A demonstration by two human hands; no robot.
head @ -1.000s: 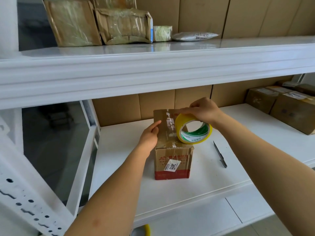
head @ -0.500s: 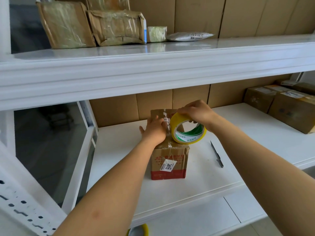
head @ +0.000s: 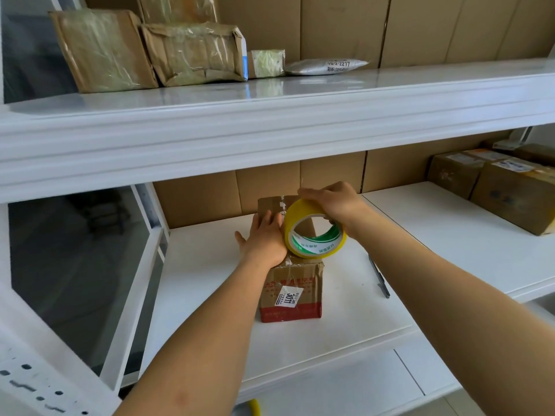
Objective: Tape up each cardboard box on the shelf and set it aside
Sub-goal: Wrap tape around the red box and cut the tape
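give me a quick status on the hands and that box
Left hand flat on the small box top. Right hand grips yellow tape roll over it. Nothing in the way.

The box (head: 290,283) stands at frame centre on the lower shelf (head: 345,331). The tape roll (head: 313,232) sits on its top. A knife (head: 379,276) lies to its right, boxes (head: 507,190) at far right.

The small box (head: 290,291) is matt brown cardboard, creased, with a glossy paper label (head: 287,298). The tape roll (head: 313,232) is shiny yellow plastic. The shelf (head: 345,331) looks smooth, painted white; the far upper parcels (head: 192,54) are wrapped in glossy, wrinkled tape.
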